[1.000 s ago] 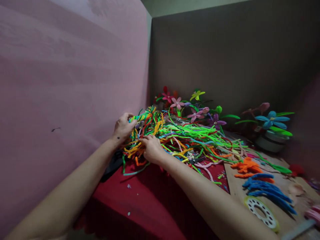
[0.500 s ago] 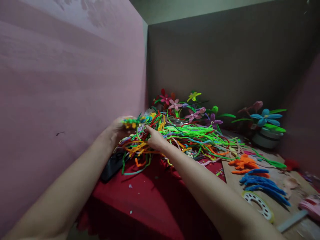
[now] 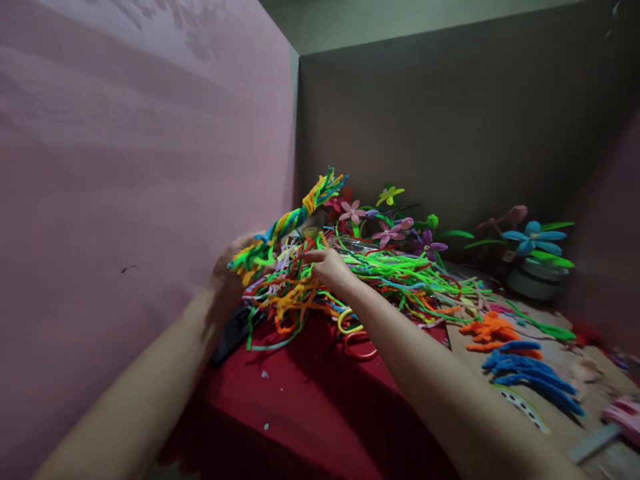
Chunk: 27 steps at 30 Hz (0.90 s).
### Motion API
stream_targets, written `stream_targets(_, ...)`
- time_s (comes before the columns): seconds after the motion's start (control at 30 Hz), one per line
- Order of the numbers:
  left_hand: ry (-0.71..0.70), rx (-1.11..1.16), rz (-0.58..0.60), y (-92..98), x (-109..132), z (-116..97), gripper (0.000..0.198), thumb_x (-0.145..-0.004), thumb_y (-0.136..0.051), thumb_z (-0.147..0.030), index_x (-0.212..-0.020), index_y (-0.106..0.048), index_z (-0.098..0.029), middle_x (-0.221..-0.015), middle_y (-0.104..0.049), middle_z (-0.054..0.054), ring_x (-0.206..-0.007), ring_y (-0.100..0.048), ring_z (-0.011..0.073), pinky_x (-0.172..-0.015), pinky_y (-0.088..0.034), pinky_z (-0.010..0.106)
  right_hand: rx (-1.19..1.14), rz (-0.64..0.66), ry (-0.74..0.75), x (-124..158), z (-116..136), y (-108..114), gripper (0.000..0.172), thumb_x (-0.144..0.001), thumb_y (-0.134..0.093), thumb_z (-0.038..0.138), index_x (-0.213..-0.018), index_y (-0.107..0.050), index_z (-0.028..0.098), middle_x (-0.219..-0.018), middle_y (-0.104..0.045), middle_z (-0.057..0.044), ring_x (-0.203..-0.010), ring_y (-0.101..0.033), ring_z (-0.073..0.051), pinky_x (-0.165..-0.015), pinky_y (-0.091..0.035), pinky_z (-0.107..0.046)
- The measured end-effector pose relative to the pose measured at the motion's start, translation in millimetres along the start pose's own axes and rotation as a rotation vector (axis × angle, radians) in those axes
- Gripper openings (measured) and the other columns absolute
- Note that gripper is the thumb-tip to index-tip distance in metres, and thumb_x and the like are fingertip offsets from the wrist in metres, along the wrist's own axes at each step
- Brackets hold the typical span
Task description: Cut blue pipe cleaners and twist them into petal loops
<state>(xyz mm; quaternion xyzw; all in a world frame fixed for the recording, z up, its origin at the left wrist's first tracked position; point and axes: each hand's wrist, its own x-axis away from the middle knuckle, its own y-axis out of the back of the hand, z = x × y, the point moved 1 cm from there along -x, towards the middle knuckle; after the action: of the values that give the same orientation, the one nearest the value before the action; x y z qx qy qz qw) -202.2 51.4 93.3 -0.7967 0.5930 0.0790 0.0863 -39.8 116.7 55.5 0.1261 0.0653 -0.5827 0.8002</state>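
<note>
A big loose heap of pipe cleaners [image 3: 395,277] in many colours lies on a red cloth [image 3: 300,400] in the corner. My left hand [image 3: 233,270] is closed around a twisted multicolour bundle of pipe cleaners [image 3: 287,223] that sticks up and to the right, raised above the heap. My right hand [image 3: 327,267] rests on the heap just right of the bundle, its fingers pinching into the strands; which strand it holds I cannot make out.
A pink wall stands close on the left and a dark board behind. Pipe-cleaner flowers [image 3: 385,223] stand at the back, a blue flower in a pot [image 3: 537,257] at the right. Orange [image 3: 487,330] and blue pieces [image 3: 530,373] lie on a wooden board [image 3: 575,360]. A dark object [image 3: 235,333] lies under my left wrist.
My left hand has lifted the twisted bundle up out of the heap, so its end now points up to the right. My right hand has shifted slightly right on the heap.
</note>
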Motion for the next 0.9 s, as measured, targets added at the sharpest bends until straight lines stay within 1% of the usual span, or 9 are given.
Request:
stream_targets(0.17, -0.005, 0.099, 0.374, -27.9, 15, -7, 0.039, -0.069, -0.057, -0.024, -0.106, -0.059, -0.012, -0.084, -0.067, 0.008, -0.071, -0.063, 0.0201, -0.067, -0.052, 0.032, -0.178, -0.146, 0.11, 16, 37, 22, 0.022, -0.067, -0.057, 0.028, -0.086, -0.063, 0.019, -0.081, -0.065, 0.001, -0.075, -0.06, -0.013, -0.07, -0.047, -0.026)
stream_targets(0.27, -0.047, -0.114, 0.488, -46.9, 19, -4, 0.045, -0.072, -0.057, -0.029, -0.115, -0.054, -0.016, -0.095, -0.066, 0.007, -0.076, -0.063, 0.0199, -0.07, -0.052, 0.032, -0.667, -0.31, 0.016, 20, 53, 34, 0.02, -0.064, -0.065, 0.029, -0.076, -0.056, 0.016, -0.065, -0.058, 0.002, -0.059, -0.056, -0.011, -0.059, -0.047, -0.024)
stream_targets(0.33, -0.18, -0.449, 0.465, -61.6, 25, -1, 0.044, -0.075, -0.053, -0.031, -0.116, -0.053, -0.016, -0.1, -0.065, 0.008, -0.086, -0.062, 0.0234, -0.075, -0.05, 0.036, -0.811, -0.522, -0.078, 22, 58, 41, 0.017, -0.066, -0.065, 0.026, -0.067, -0.051, 0.017, -0.05, -0.047, 0.006, -0.048, -0.048, -0.009, -0.052, -0.044, -0.023)
stream_targets(0.43, -0.543, -0.963, 0.173, -84.1, 47, 3, 0.047, -0.078, -0.045, -0.027, -0.12, -0.049, -0.007, -0.114, -0.057, 0.018, -0.109, -0.051, 0.0313, -0.093, -0.039, 0.047, -0.83, -0.66, -0.103, 29, 58, 48, 0.018, -0.071, -0.061, 0.024, -0.063, -0.046, 0.018, -0.047, -0.041, 0.007, -0.044, -0.042, -0.009, -0.048, -0.041, -0.022)
stream_targets(0.57, -0.735, -1.118, 0.081, -111.0, 77, 3, 0.05, -0.082, -0.042, -0.032, -0.123, -0.042, -0.004, -0.121, -0.051, 0.023, -0.117, -0.044, 0.0324, -0.096, -0.035, 0.047, -0.801, -0.769, 0.01, 44, 59, 50, 0.011, -0.073, -0.059, 0.02, -0.067, -0.05, 0.018, -0.049, -0.045, 0.007, -0.045, -0.043, -0.009, -0.049, -0.04, -0.023)
stream_targets(0.7, -0.516, -0.847, 0.218, -127.0, 75, 2, 0.043, -0.078, -0.044, -0.024, -0.118, -0.043, -0.006, -0.122, -0.046, 0.023, -0.118, -0.039, 0.035, -0.098, -0.029, 0.052, -0.853, -0.736, 0.022, 60, 72, 54, 0.016, -0.075, -0.058, 0.019, -0.062, -0.048, 0.018, -0.046, -0.043, 0.008, -0.042, -0.039, -0.007, -0.047, -0.037, -0.022)
stream_targets(0.77, -0.419, -0.763, 0.35, -128.6, 69, 1, 0.029, -0.081, -0.041, -0.024, -0.103, -0.051, -0.01, -0.102, -0.057, 0.016, -0.1, -0.053, 0.0296, -0.087, -0.04, 0.046, -0.913, -0.664, 0.037, 70, 80, 62, 0.022, -0.077, -0.058, 0.019, -0.059, -0.045, 0.017, -0.044, -0.041, 0.009, -0.04, -0.038, -0.006, -0.045, -0.036, -0.02)
stream_targets(0.83, -0.311, -0.664, 0.551, -125.9, 69, -1, 0.023, -0.082, -0.042, -0.03, -0.087, -0.056, -0.013, -0.077, -0.057, 0.006, -0.071, -0.057, 0.0185, -0.067, -0.049, 0.034, -1.021, -0.572, 0.047, 80, 85, 74, 0.028, -0.078, -0.059, 0.021, -0.057, -0.041, 0.018, -0.04, -0.034, 0.011, -0.036, -0.032, -0.004, -0.042, -0.034, -0.019)
stream_targets(0.9, -0.022, -0.335, 0.856, -123.4, 80, -1, 0.024, -0.082, -0.044, -0.035, -0.08, -0.055, -0.014, -0.059, -0.045, -0.002, -0.046, -0.044, 0.0086, -0.044, -0.043, 0.022, -1.147, -0.362, -0.005, 89, 85, 85, 0.037, -0.078, -0.06, 0.025, -0.053, -0.033, 0.019, -0.036, -0.02, 0.013, -0.031, -0.019, -0.003, -0.036, -0.028, -0.018)
